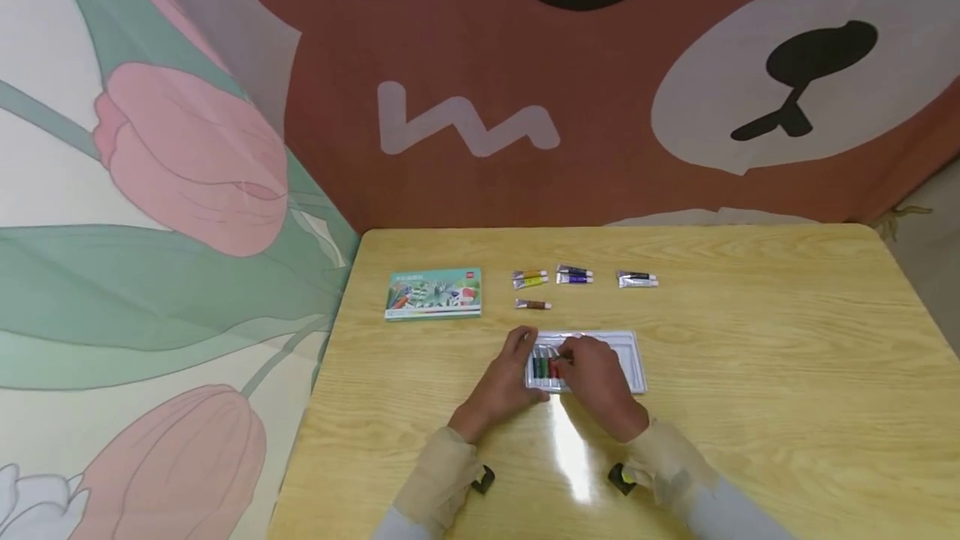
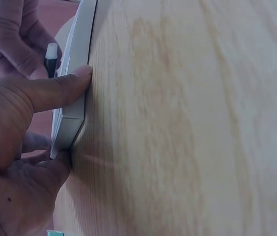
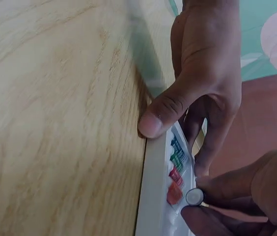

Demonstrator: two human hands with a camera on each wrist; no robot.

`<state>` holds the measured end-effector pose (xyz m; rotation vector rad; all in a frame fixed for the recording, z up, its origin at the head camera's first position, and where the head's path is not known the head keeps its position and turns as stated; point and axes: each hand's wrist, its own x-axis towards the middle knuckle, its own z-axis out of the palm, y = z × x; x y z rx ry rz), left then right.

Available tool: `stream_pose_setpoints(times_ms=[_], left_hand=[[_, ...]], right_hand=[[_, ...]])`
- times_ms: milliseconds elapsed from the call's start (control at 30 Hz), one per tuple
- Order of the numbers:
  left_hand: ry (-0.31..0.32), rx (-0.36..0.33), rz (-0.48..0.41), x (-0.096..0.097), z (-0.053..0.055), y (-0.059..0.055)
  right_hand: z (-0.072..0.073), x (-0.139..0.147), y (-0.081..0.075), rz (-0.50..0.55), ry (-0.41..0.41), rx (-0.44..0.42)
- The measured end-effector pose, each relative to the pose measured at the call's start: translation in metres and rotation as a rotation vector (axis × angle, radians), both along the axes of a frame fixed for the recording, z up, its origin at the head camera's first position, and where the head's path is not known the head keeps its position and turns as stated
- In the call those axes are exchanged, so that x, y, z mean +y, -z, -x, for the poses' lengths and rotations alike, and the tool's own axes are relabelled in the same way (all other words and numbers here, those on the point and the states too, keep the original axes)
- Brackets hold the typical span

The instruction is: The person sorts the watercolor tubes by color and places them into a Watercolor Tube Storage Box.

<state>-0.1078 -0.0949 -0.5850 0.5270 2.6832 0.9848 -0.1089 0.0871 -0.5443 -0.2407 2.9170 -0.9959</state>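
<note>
A white plastic tray (image 1: pixel 633 357) lies on the table with several paint tubes (image 1: pixel 545 367) in its left part, with green, red and orange labels (image 3: pixel 176 172). My left hand (image 1: pixel 506 373) grips the tray's left end, thumb (image 2: pixel 62 91) on the near side wall and fingers at the far side. Over the tray, my right hand (image 1: pixel 597 373) pinches a paint tube by thumb and finger; its white cap (image 3: pixel 194 196) and a dark part of its body (image 2: pixel 51 66) show, while the rest is hidden by the fingers.
Behind the tray lie a brown tube (image 1: pixel 534 304), a yellow pair (image 1: pixel 531 280), a blue-violet pair (image 1: pixel 575 275) and a black-and-white pair (image 1: pixel 637 279). A flat illustrated box (image 1: pixel 433 294) is at the back left. Printed cloth (image 1: pixel 465 190) hangs behind the table.
</note>
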Motion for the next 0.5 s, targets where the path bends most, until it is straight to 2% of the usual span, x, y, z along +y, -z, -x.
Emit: stream_pose_setpoints(times_ms=[167,300,500], left_hand=[[0.0,0.016,0.012,-0.001,0.0,0.0],[-0.012,0.02,0.012,-0.002,0.0,-0.001],[0.002,0.001,0.002,0.0,-0.001,0.0]], right_hand=[[-0.003,0.004,0.003,0.005,0.07,-0.004],[-0.003,0.002,0.008,0.004,0.078,-0.001],[-0.005,0.0,0.013,-0.026,0.066,0.006]])
